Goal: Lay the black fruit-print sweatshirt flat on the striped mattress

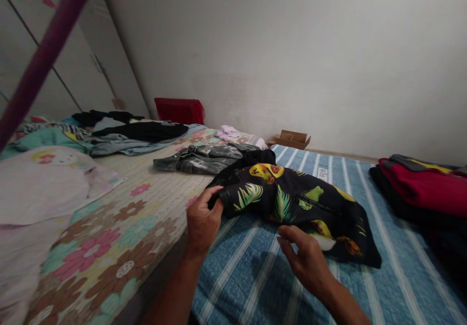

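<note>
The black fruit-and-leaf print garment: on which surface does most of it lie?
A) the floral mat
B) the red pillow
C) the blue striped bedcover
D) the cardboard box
C: the black fruit-and-leaf print garment is spread over the blue striped bedcover, with the left hand gripping its edge near the floral mat.

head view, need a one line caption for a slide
Left hand grips the edge of a black fruit-print jacket on a blue striped bedcover; right hand hovers open beside it.
</note>
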`<action>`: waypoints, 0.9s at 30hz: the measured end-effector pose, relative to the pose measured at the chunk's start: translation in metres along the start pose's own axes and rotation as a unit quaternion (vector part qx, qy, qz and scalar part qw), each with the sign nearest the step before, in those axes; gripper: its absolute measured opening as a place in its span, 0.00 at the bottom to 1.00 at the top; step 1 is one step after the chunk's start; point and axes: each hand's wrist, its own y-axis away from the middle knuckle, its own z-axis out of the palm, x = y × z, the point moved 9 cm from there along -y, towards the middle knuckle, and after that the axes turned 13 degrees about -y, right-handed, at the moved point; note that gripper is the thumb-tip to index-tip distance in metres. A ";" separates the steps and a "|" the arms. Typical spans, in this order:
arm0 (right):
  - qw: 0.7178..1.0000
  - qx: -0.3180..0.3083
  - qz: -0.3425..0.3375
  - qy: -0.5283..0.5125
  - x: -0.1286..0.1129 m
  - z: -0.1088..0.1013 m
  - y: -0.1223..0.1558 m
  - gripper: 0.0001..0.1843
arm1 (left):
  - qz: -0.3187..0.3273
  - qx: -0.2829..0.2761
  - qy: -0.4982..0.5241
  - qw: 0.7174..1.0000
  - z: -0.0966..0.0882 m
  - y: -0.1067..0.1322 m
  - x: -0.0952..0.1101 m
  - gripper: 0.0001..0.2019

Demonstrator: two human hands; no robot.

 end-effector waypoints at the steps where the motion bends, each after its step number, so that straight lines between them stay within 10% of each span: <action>1: 1.000 0.001 -0.002 -0.015 -0.005 0.010 0.000 0.14 | 0.016 -0.004 0.003 1.000 0.002 0.005 0.011 0.11; 6: 0.994 0.066 0.019 -0.086 -0.018 0.037 -0.009 0.38 | 0.150 -0.060 0.044 0.986 0.023 0.039 0.072 0.07; 12: 0.961 0.145 0.080 -0.220 -0.003 0.011 -0.017 0.12 | 0.275 -0.080 0.056 0.957 0.037 0.074 0.102 0.14; 21: 0.825 0.262 0.187 -0.465 0.053 -0.044 0.000 0.24 | 0.354 -0.098 0.035 0.929 0.037 0.107 0.096 0.21; 27: 0.819 0.294 0.125 -0.477 0.052 -0.089 -0.002 0.23 | 0.240 -0.019 -0.089 0.967 0.035 0.068 0.024 0.17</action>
